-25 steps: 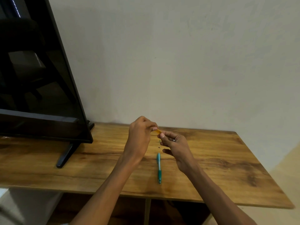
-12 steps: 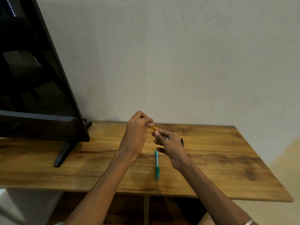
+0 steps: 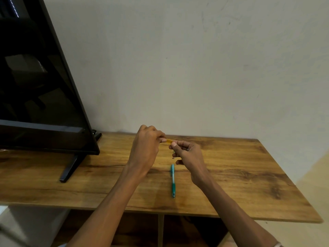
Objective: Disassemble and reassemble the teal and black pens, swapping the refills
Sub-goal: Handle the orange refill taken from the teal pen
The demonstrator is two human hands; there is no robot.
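TV [image 3: 44,97] left, teal pen [image 3: 172,180] nr hands.

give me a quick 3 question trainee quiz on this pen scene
1. True or false: the teal pen is lying on the wooden table, held by neither hand.
2. Multiple choice: what stands at the table's left end? A) a dark screen on a stand B) a lamp C) a stack of books
3. Fill in: the left hand and right hand both pinch a small ____-coloured piece between them, above the table.

Key: 1 true. 2 A, the screen. 3 amber.
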